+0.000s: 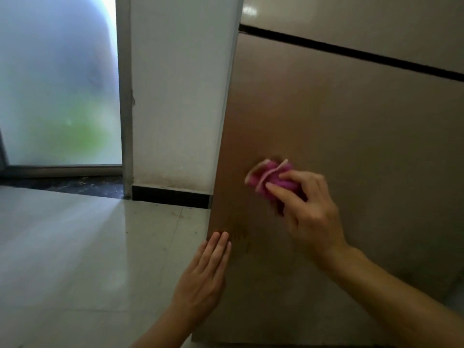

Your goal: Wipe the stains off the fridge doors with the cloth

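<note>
Glossy fridge door (351,146), soft cloth (273,177)

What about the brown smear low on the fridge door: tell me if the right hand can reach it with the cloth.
Probably yes. The right hand grips the cloth on the lower door above the smear, with bare door between. The left hand lies beside the smear, not over it.

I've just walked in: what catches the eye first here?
The pink cloth, bunched in the right hand against the lower fridge door, right of centre. Below it the left hand is held flat at the door's edge, beside a faint brownish stain. Far left, a frosted pane glows.
</note>
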`<move>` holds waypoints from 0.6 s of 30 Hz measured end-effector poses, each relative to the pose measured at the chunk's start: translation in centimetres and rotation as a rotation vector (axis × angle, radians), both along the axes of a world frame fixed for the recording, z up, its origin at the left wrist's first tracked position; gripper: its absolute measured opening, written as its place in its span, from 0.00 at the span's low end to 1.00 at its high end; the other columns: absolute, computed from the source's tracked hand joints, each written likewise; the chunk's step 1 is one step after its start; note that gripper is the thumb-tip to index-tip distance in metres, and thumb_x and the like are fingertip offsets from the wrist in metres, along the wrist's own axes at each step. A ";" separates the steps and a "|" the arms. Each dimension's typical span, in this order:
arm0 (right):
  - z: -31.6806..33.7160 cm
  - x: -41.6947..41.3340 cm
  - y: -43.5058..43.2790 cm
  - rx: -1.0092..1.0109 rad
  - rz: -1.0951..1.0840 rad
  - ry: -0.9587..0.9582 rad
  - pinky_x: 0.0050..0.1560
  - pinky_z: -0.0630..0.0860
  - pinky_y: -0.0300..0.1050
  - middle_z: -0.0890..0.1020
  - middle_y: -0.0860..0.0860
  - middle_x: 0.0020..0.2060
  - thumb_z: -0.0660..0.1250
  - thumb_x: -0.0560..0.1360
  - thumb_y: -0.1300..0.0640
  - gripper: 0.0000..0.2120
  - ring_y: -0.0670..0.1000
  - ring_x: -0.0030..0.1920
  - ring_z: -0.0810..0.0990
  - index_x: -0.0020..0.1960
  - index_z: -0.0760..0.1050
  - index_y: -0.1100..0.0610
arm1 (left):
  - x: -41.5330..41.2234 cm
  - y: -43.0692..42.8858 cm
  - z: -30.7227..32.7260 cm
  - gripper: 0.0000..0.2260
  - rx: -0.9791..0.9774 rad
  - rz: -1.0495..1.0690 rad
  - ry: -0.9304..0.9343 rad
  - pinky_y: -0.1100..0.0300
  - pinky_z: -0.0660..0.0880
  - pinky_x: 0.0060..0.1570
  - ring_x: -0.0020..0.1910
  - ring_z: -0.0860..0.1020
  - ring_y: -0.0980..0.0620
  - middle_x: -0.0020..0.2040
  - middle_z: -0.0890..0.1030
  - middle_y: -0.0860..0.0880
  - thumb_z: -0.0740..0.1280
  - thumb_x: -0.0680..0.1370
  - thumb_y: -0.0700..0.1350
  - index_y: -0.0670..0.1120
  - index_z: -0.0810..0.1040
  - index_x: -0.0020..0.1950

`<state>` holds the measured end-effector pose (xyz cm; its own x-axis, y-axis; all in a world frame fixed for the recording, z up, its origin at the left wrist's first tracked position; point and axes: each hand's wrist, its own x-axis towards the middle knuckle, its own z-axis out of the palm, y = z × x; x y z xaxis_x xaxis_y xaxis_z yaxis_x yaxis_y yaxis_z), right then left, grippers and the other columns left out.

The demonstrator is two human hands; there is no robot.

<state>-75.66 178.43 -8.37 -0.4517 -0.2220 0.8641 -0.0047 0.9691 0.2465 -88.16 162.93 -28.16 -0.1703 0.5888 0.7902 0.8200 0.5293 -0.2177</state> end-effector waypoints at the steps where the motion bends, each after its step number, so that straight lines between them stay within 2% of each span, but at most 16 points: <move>1: 0.8 -1.3 -0.5 -0.021 -0.044 0.054 0.49 0.72 0.44 0.74 0.57 0.57 0.62 0.77 0.59 0.12 0.57 0.55 0.70 0.58 0.80 0.57 | 0.2 0.2 -0.7 0.30 0.002 0.006 -0.004 0.48 0.46 0.76 0.78 0.49 0.42 0.79 0.50 0.40 0.57 0.76 0.44 0.36 0.55 0.77; 3: -0.9 -3.2 -0.6 0.008 -0.085 0.091 0.51 0.71 0.47 0.71 0.56 0.58 0.64 0.76 0.59 0.13 0.58 0.56 0.69 0.59 0.78 0.55 | 0.8 0.5 -2.0 0.32 0.001 0.000 -0.003 0.48 0.45 0.77 0.78 0.50 0.41 0.79 0.51 0.40 0.57 0.75 0.44 0.36 0.52 0.77; 5: -5.1 -3.4 0.1 0.109 -0.035 0.020 0.53 0.72 0.50 0.72 0.55 0.58 0.65 0.76 0.60 0.14 0.57 0.56 0.71 0.60 0.77 0.52 | 1.1 0.4 -3.0 0.33 -0.011 -0.017 0.014 0.48 0.44 0.77 0.78 0.51 0.41 0.78 0.52 0.39 0.56 0.75 0.43 0.37 0.49 0.78; 8: -10.9 -0.7 2.1 0.262 0.036 -0.352 0.47 0.76 0.47 0.78 0.51 0.54 0.69 0.70 0.59 0.13 0.53 0.54 0.73 0.54 0.80 0.49 | 0.8 -0.7 -3.8 0.31 -0.072 -0.010 0.010 0.48 0.43 0.77 0.78 0.51 0.41 0.79 0.50 0.39 0.54 0.77 0.43 0.37 0.49 0.78; 10: -12.4 1.4 3.2 0.263 0.042 -0.628 0.39 0.77 0.40 0.79 0.46 0.49 0.72 0.67 0.55 0.10 0.48 0.50 0.72 0.47 0.81 0.45 | 0.6 -1.3 -4.3 0.27 -0.107 0.005 -0.004 0.47 0.41 0.76 0.78 0.50 0.40 0.79 0.49 0.39 0.51 0.79 0.42 0.37 0.50 0.78; 11: -12.0 2.2 3.3 0.228 0.060 -0.700 0.36 0.77 0.39 0.78 0.44 0.46 0.71 0.67 0.54 0.08 0.48 0.47 0.73 0.45 0.80 0.44 | 0.6 -1.6 -4.5 0.26 -0.119 0.012 -0.018 0.47 0.40 0.76 0.78 0.49 0.40 0.79 0.50 0.39 0.50 0.79 0.42 0.37 0.52 0.77; 13: -9.2 2.5 2.3 0.186 0.109 -0.632 0.34 0.77 0.40 0.79 0.46 0.46 0.70 0.69 0.56 0.08 0.50 0.45 0.76 0.46 0.80 0.46 | 0.9 -1.8 -4.4 0.25 -0.144 0.014 -0.038 0.47 0.41 0.76 0.78 0.48 0.40 0.78 0.51 0.39 0.50 0.79 0.42 0.36 0.56 0.76; 16: -2.5 -0.2 -1.5 0.133 0.130 -0.253 0.46 0.75 0.41 0.81 0.55 0.51 0.66 0.73 0.57 0.10 0.53 0.51 0.74 0.52 0.81 0.55 | 1.6 -1.5 -4.4 0.25 -0.121 -0.004 -0.105 0.48 0.45 0.76 0.78 0.51 0.41 0.78 0.53 0.40 0.55 0.76 0.44 0.38 0.64 0.73; 18: -0.6 -3.2 -3.3 0.082 0.110 -0.068 0.50 0.74 0.45 0.80 0.58 0.54 0.63 0.75 0.58 0.12 0.55 0.55 0.71 0.55 0.80 0.58 | 2.4 -1.1 -4.5 0.24 -0.064 -0.016 -0.148 0.49 0.47 0.76 0.77 0.53 0.41 0.78 0.54 0.40 0.57 0.75 0.43 0.37 0.69 0.70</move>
